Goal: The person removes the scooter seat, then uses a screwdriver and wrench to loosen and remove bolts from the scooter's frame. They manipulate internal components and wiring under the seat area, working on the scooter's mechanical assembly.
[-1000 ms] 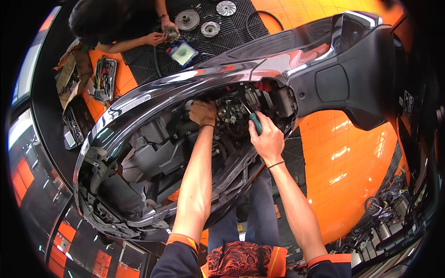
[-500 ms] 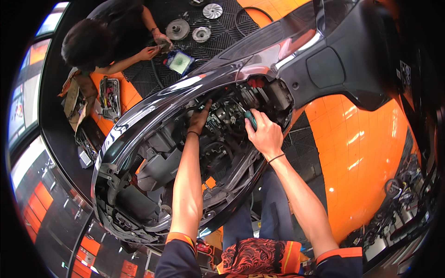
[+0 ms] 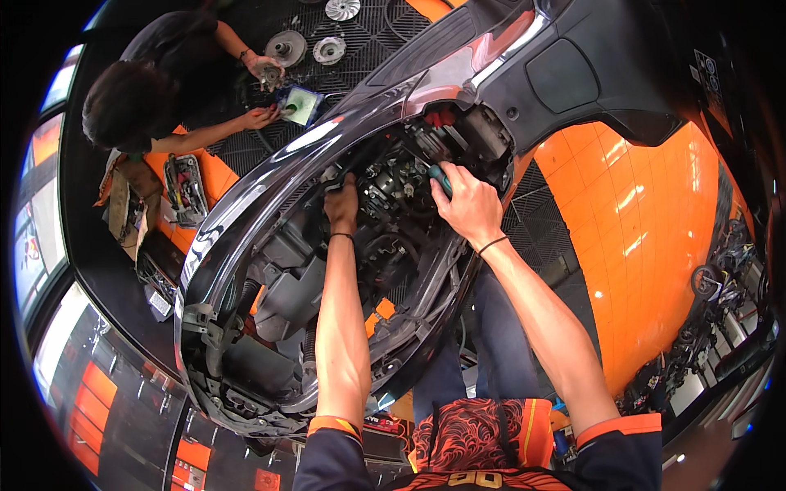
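A dark scooter body (image 3: 565,69) lies across the view, its inner engine bay (image 3: 385,186) exposed. My left hand (image 3: 341,200) reaches into the bay beside hoses and metal parts, its fingers curled on something dark that I cannot make out. My right hand (image 3: 468,204) is closed round the green handle of a screwdriver (image 3: 439,177), angled into the machinery at the bay's right side. The screwdriver's tip is hard to make out. A grey plastic moulding (image 3: 291,295) lies below and left of my left hand, inside the bodywork.
A co-worker (image 3: 164,90) at upper left handles a metal part (image 3: 270,75) by a shallow container (image 3: 300,106) and round metal parts (image 3: 286,47) on a black mat. An open tool case (image 3: 186,190) and cardboard (image 3: 131,200) lie at left. Orange floor (image 3: 639,245) spans the right.
The view has shifted, putting the bay higher in frame. My right hand stays on the screwdriver; my left has shifted slightly within the bay. The co-worker's hands have moved apart, one nearer the container.
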The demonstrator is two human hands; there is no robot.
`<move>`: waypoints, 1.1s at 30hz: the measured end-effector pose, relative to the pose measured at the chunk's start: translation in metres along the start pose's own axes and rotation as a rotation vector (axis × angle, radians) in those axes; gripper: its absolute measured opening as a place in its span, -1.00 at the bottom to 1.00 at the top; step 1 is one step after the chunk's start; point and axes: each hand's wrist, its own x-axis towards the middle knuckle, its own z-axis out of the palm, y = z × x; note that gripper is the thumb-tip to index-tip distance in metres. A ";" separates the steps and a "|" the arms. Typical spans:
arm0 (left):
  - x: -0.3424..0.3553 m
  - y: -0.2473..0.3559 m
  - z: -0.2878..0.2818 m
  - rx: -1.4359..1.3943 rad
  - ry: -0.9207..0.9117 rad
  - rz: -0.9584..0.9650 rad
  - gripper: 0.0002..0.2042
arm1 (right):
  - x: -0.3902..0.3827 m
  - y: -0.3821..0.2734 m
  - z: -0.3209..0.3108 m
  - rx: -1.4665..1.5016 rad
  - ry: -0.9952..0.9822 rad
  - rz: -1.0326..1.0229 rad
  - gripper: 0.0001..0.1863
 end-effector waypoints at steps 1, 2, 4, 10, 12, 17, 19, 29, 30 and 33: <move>-0.001 0.002 -0.005 0.050 -0.013 -0.029 -0.30 | 0.000 0.001 0.000 -0.012 -0.006 0.004 -0.69; -0.003 0.004 -0.008 0.099 -0.027 -0.058 -0.33 | 0.000 0.002 0.000 -0.014 -0.004 0.017 -0.68; -0.008 0.006 -0.009 0.052 -0.055 -0.019 -0.33 | -0.001 0.005 0.001 -0.014 0.018 0.020 -0.68; 0.036 -0.044 -0.015 -0.375 -0.293 -0.177 -0.32 | 0.000 -0.006 0.003 0.047 0.097 -0.018 -0.69; 0.036 -0.038 -0.014 -0.526 -0.466 -0.372 -0.26 | 0.000 -0.005 0.001 0.047 0.060 0.022 -0.70; 0.003 -0.003 -0.010 -0.328 -0.374 -0.147 -0.16 | -0.002 0.003 0.004 0.008 0.111 0.009 -0.71; -0.004 0.002 -0.012 -0.285 -0.335 -0.018 -0.19 | -0.003 0.003 0.004 0.021 0.111 0.010 -0.71; -0.003 -0.008 -0.015 -0.135 -0.244 0.280 -0.20 | -0.002 0.004 0.005 0.032 0.133 -0.012 -0.71; -0.003 -0.008 -0.019 -0.086 -0.257 0.255 -0.20 | -0.003 0.002 0.005 0.027 0.117 0.001 -0.70; 0.004 -0.002 -0.025 0.012 -0.271 0.229 -0.15 | -0.002 0.007 0.004 0.024 0.141 -0.003 -0.68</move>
